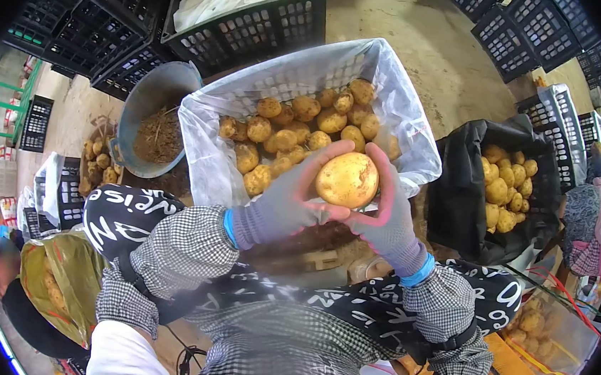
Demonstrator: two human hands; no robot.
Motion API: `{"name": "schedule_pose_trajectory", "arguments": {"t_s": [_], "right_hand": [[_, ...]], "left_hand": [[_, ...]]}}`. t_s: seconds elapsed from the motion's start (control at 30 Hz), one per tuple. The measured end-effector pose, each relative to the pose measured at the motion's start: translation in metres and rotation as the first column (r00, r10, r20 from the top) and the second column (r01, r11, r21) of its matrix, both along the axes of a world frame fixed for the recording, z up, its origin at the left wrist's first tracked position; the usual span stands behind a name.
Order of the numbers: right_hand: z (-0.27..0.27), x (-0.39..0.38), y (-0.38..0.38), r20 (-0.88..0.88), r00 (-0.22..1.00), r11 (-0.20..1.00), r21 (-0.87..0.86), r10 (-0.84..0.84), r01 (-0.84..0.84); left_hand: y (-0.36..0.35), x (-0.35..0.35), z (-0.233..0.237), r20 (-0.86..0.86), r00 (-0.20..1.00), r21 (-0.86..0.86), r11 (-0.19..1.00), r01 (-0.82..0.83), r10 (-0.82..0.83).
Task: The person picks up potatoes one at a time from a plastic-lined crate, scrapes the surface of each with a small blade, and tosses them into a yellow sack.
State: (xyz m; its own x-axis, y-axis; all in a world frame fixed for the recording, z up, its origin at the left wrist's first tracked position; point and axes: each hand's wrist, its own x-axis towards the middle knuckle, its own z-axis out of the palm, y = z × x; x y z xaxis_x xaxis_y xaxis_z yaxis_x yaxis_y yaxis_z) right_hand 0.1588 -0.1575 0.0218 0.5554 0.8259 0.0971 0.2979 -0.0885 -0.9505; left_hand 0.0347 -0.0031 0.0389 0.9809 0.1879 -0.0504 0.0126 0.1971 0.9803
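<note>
A large pale yellow potato (347, 179) with a few brown specks is held between my two gloved hands, above the near edge of a crate (199, 157) lined with clear plastic. My left hand (289, 194) curls round its left side, and my right hand (387, 213) grips its right side. Both wear grey gloves with pink fingers. Inside the lined crate, beyond my hands, lie several dirt-covered potatoes (304, 108). My hands hide part of the crate's near side.
At the left stands a blue-grey bucket (131, 126) with soil in it. A black-lined crate (458, 180) of potatoes is at the right. Black crates (257, 26) stand behind. Potatoes in a green bag (79, 268) lie lower left, beside a person (32, 314).
</note>
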Motion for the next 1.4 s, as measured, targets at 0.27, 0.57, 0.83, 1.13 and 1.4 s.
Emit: {"name": "schedule_pose_trajectory", "arguments": {"t_s": [0.27,0.57,0.83,1.13,1.4], "right_hand": [[0.028,0.027,-0.028,-0.577,0.789,0.962,0.021,-0.21,0.272],[0.078,0.127,-0.184,-0.768,0.612,0.554,0.432,-0.188,0.712],[0.161,0.116,-0.304,-0.626,0.641,0.352,0.536,-0.444,0.767],[0.308,0.182,-0.585,0.798,0.015,0.43,0.308,-0.602,0.848],[0.118,0.132,-0.185,0.086,0.698,0.691,0.274,-0.711,0.669]], "left_hand": [[0.08,0.024,-0.031,-0.089,0.988,0.044,0.991,-0.125,0.129],[0.125,0.072,-0.187,-0.512,0.763,0.848,0.373,0.376,0.394],[0.139,0.125,-0.299,-0.36,0.893,0.927,0.214,0.308,0.271],[0.091,0.137,-0.156,-0.452,0.887,0.004,0.994,0.106,-0.092],[0.038,0.073,-0.001,-0.199,0.901,-0.614,0.765,0.193,-0.387]]}}
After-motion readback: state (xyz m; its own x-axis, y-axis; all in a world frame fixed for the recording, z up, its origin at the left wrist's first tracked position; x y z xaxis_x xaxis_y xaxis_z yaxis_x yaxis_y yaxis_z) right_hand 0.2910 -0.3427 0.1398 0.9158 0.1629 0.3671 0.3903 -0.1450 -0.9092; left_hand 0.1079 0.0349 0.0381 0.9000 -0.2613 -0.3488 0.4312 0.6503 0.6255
